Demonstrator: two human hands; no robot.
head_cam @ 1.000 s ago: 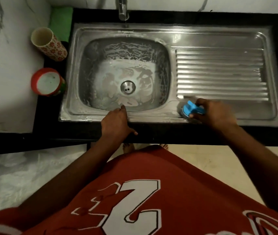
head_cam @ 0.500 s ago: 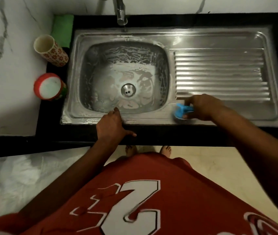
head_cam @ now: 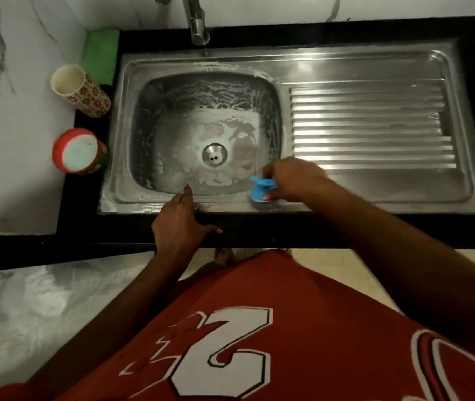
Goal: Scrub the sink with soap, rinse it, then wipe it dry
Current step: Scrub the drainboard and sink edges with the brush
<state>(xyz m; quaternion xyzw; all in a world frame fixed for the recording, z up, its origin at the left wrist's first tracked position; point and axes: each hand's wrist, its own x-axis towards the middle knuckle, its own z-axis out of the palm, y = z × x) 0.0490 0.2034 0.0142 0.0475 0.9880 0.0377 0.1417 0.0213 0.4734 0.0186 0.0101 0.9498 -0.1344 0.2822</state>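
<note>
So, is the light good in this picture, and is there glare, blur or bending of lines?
Head view: dim light overall; bright glare on the ribbed draining board of the stainless steel sink; the wide lens slightly bows the sink's edges; the grey marbled surface at lower left looks smeared, while the blue plastic scrubber in the right hand looks fairly sharp.

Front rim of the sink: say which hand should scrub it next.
Right. The right hand grips the blue scrubber on the front rim of the sink; the left hand only rests there, fingers straight, holding nothing.
</note>
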